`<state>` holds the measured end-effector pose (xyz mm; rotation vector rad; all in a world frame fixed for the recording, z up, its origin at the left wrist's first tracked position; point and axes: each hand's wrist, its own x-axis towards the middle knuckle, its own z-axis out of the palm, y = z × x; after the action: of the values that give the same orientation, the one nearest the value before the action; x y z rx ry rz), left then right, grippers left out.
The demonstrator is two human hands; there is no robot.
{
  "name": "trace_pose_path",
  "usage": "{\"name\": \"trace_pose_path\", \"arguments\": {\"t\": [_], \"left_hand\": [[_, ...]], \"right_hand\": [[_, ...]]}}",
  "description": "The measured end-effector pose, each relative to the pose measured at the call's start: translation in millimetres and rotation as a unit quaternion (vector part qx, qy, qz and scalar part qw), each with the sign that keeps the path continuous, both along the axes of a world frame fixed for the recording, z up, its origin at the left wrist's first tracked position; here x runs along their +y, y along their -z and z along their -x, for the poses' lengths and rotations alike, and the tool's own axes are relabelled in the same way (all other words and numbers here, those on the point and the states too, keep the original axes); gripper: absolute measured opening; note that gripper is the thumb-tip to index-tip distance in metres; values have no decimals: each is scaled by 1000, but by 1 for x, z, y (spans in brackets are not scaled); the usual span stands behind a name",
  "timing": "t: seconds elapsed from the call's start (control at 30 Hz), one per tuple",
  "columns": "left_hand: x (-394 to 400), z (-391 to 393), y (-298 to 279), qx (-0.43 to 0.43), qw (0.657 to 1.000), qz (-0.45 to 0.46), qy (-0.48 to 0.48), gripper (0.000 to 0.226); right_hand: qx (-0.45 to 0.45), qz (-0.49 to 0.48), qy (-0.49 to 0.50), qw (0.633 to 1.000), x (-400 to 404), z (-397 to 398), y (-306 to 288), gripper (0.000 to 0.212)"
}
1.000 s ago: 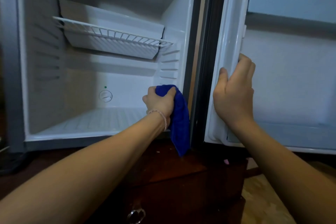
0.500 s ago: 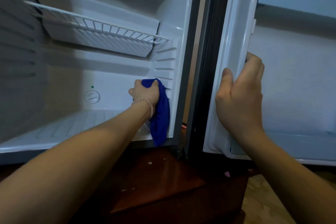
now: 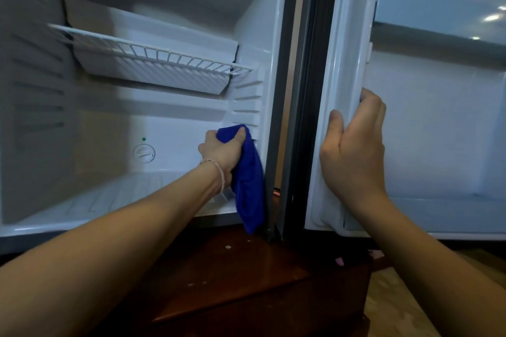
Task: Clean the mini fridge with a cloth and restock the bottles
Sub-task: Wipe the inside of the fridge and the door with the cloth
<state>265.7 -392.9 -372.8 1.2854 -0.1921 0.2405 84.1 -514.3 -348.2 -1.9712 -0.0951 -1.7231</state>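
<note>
A: What takes up most of the view?

B: A small white mini fridge (image 3: 262,35) with a smooth plastic lining, standing open on a dark reddish-brown wooden cabinet (image 3: 232,282). No bottles show inside it.

A: And to its right?

B: The fridge's white door (image 3: 438,131), swung wide, its moulded inner panel facing the camera and a pale rubber seal along the near edge.

A: What sits inside the fridge?

B: A white wire shelf (image 3: 153,55) runs across the upper half, with a white plastic tray under and behind it. Ribbed shelf slots line both side walls.

A: Where is the cloth?

B: The deep blue, soft cloth (image 3: 247,180) lies against the right inner wall, low down near the front edge, its loose end hanging past the fridge's bottom lip.

A: Who holds it?

B: The left hand (image 3: 221,152), fingers curled tight round the bunched upper part, pressing it to the wall. A thin pale bracelet (image 3: 219,169) circles that wrist.

A: The other hand?

B: The right hand (image 3: 356,150) grips the door's near edge, fingers wrapped over the seal, thumb on the nearer side.

A: Anything smaller?

B: A round white thermostat dial (image 3: 144,153) on the back wall, with a tiny green dot (image 3: 144,139) just above it.
</note>
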Motion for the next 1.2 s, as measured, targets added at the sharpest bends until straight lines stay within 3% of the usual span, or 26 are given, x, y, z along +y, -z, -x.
{"name": "trace_pose_path", "arguments": {"t": [0.17, 0.63, 0.8, 0.9, 1.0, 1.2], "left_hand": [[-3, 18, 2, -81, 994, -62, -37, 51], [5, -31, -25, 36, 999, 39, -3, 32], [6, -64, -31, 47, 998, 41, -4, 44], [5, -73, -30, 36, 998, 51, -7, 37], [6, -71, -26, 33, 998, 56, 8, 30], [5, -35, -16, 28, 996, 77, 35, 39]], "right_hand": [[4, -3, -5, 1000, 1, 2, 0, 37], [-10, 1, -6, 1000, -2, -2, 2, 38], [-19, 8, -14, 1000, -6, -4, 2, 38], [-20, 8, -17, 1000, -7, -6, 1, 38], [-16, 6, -9, 1000, -5, -6, 2, 38], [-4, -3, -10, 1000, 0, -1, 1, 38]]}}
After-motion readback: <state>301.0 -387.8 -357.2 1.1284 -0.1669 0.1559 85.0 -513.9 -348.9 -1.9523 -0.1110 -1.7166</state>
